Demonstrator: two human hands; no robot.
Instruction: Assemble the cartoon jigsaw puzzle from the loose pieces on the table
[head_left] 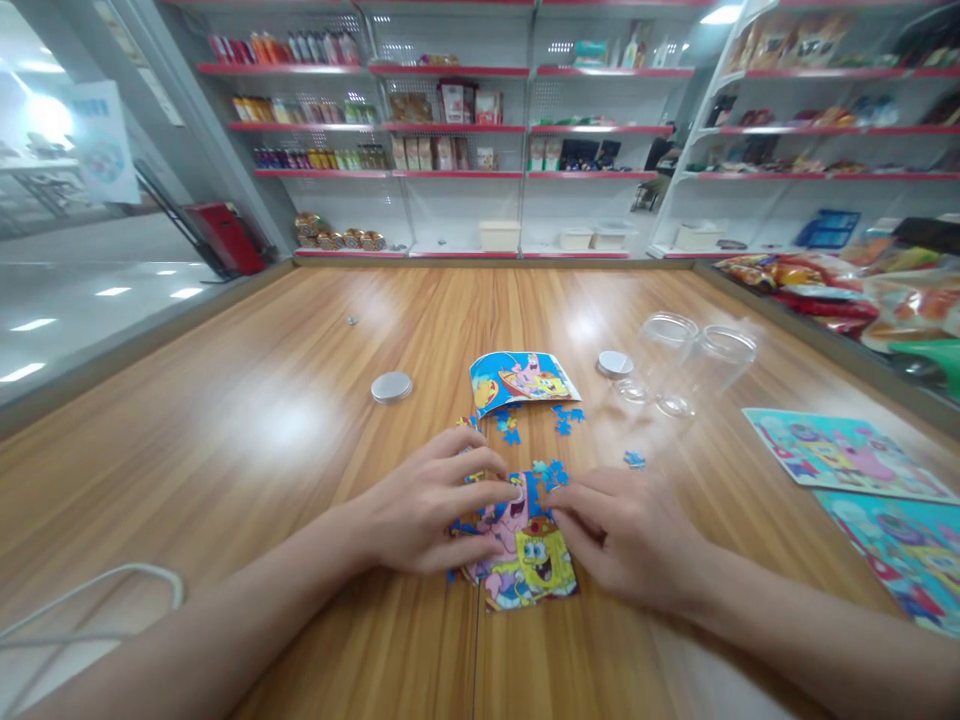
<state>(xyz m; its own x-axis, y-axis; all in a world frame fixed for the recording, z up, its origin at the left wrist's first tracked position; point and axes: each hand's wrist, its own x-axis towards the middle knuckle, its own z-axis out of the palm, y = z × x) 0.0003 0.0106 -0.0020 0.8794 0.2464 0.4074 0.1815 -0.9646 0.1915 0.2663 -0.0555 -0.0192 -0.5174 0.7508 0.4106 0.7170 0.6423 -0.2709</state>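
Note:
A partly joined jigsaw puzzle (pixel 544 560) with a yellow and a pink cartoon figure lies flat on the wooden table. My left hand (pixel 442 500) rests over its left side, fingers spread and touching it, hiding part of the picture. At the upper right edge, my right hand (pixel 626 530) has thumb and forefinger pinched on a small blue puzzle piece, mostly hidden by the fingertips. Loose blue pieces (pixel 553 473) lie just above that edge. Farther back stands a curled reference picture (pixel 525 380), with more loose pieces (pixel 568 418) in front of it.
Two clear plastic jars (pixel 720 355) stand at the right behind a silver lid (pixel 615 364); another lid (pixel 391 387) lies left. Picture cards (pixel 847 455) overlap at the right. A white cable (pixel 150 570) lies at the left, and snack packets (pixel 832 290) border the table.

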